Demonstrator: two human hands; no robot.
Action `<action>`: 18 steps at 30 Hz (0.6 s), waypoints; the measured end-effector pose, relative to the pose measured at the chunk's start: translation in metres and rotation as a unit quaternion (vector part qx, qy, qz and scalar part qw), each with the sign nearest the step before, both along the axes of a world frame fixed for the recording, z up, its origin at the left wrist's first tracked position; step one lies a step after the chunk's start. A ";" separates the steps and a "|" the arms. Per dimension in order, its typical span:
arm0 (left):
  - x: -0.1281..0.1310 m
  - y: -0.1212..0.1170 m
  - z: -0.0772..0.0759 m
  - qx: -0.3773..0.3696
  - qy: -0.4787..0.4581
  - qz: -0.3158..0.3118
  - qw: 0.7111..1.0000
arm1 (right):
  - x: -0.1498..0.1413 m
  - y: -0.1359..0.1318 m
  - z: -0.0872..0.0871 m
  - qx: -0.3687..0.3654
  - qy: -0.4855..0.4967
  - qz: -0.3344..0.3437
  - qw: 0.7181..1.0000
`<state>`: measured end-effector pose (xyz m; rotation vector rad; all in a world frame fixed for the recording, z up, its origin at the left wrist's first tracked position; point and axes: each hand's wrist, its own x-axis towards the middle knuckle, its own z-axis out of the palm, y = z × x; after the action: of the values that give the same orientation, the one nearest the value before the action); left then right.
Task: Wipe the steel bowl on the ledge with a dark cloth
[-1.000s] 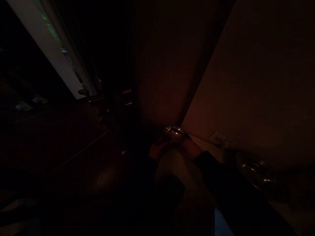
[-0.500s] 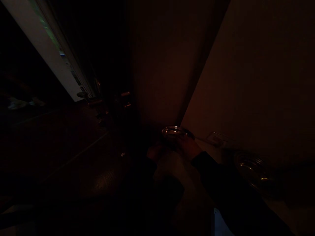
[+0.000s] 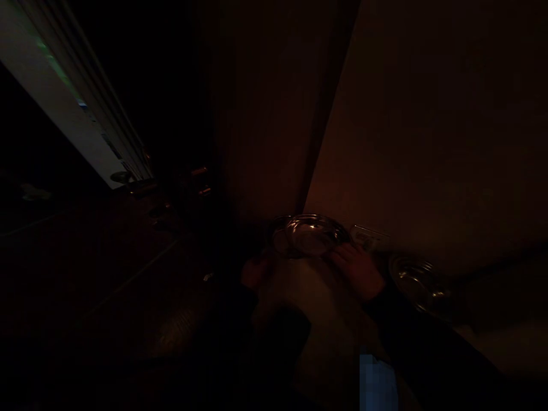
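Observation:
The scene is very dark. Two shiny round metal dishes, perhaps plates, overlap near the wall corner; the nearer metal dish (image 3: 314, 241) partly covers another metal dish (image 3: 280, 237) on its left. My right hand (image 3: 355, 268) lies at the near right rim of the front dish, its fingers stretched out and touching or just beside the edge. My left hand (image 3: 256, 269) is left of and below the dishes, apart from them; shadow hides its fingers. Beneath and between the hands is a pale surface (image 3: 308, 291).
A stack of shiny metal dishes (image 3: 417, 282) stands to the right of my right arm. A small clear-edged card or holder (image 3: 368, 235) leans near the wall (image 3: 428, 142). At lower right is a pale blue patch (image 3: 377, 379). Metal fittings (image 3: 201, 181) glint at left.
The view has shifted a little to the right. My right hand has drawn back from over the dishes to the right rim, and my left hand has moved away leftward; two overlapping dishes show more fully.

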<state>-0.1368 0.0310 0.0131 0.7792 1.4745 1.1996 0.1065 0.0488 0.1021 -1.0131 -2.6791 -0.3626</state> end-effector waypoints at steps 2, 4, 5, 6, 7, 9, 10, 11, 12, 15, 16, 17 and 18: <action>-0.001 -0.016 0.004 -0.004 0.042 -0.022 0.999 | 0.019 -0.015 -0.004 0.021 0.020 0.018 0.999; 0.002 -0.037 0.009 0.015 0.166 -0.085 0.982 | 0.037 -0.031 -0.010 0.042 0.034 0.028 0.998; 0.005 -0.049 0.011 0.013 0.213 -0.102 0.972 | 0.045 -0.039 -0.014 0.051 0.037 0.028 0.998; 0.008 -0.060 0.013 0.006 0.246 -0.127 0.961 | 0.052 -0.047 -0.018 0.057 0.040 0.025 0.997; 0.011 -0.072 0.014 -0.001 0.268 -0.147 0.952 | 0.057 -0.055 -0.023 0.060 0.040 0.022 0.997; 0.019 -0.091 0.015 -0.019 0.307 -0.169 0.936 | 0.065 -0.067 -0.033 0.059 0.041 0.021 0.997; 0.022 -0.099 0.015 -0.025 0.319 -0.174 0.931 | 0.067 -0.072 -0.038 0.055 0.041 0.020 0.997; 0.026 -0.105 0.014 -0.030 0.328 -0.178 0.927 | 0.068 -0.076 -0.043 0.053 0.043 0.018 0.998; 0.029 -0.109 0.013 -0.036 0.331 -0.182 0.925 | 0.068 -0.079 -0.049 0.053 0.045 0.015 0.997; 0.036 -0.115 0.009 -0.052 0.321 -0.190 0.926 | 0.068 -0.082 -0.067 0.053 0.051 0.003 0.997; 0.037 -0.115 0.008 -0.057 0.312 -0.193 0.929 | 0.067 -0.081 -0.073 0.048 0.050 0.000 0.998; 0.038 -0.115 0.007 -0.060 0.300 -0.194 0.932 | 0.067 -0.081 -0.079 0.042 0.050 -0.006 0.998; 0.039 -0.115 0.006 -0.057 0.286 -0.192 0.937 | 0.067 -0.080 -0.085 0.031 0.049 -0.014 0.998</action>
<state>-0.0977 -0.0839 0.0195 1.3405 1.7256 0.6029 0.1734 -0.0317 0.0174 -1.0235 -2.5530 -0.3882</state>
